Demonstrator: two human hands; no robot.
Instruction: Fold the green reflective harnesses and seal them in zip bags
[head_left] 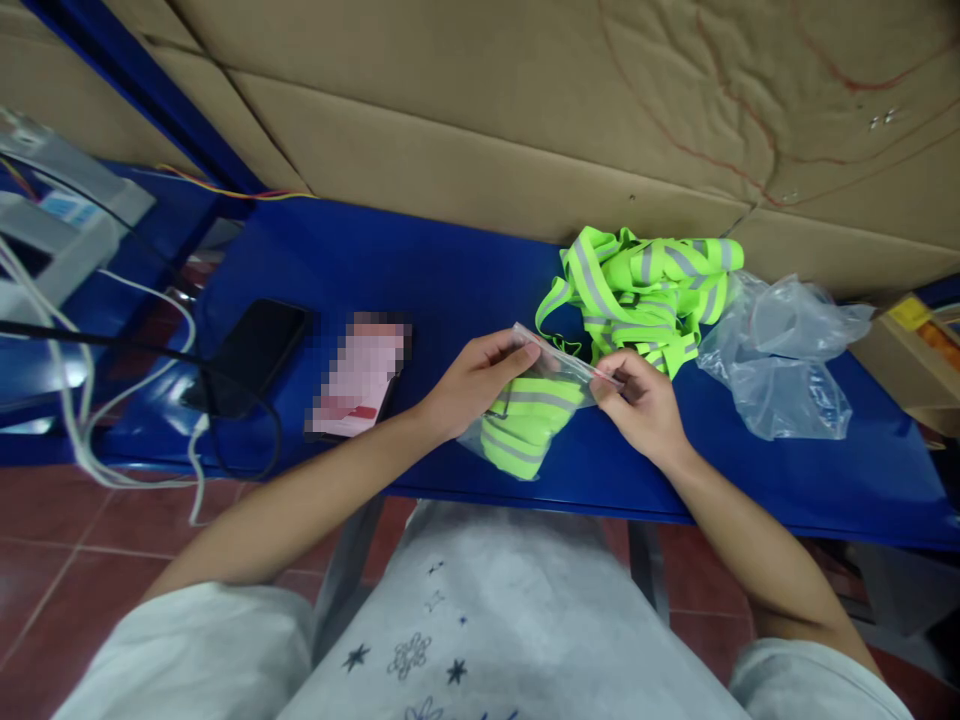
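Observation:
A small clear zip bag stuffed with a folded neon-yellow reflective strap lies at the front of the blue table. My left hand pinches the bag's top edge at its left end. My right hand pinches the same edge at its right end. Both hands are closed on the bag's mouth. Just behind them sits a loose pile of neon-yellow reflective straps with grey stripes.
An empty crumpled clear plastic bag lies right of the pile. A black phone with cables and a pink blurred card lie to the left. Cardboard sheets line the back. White cables hang at the left edge.

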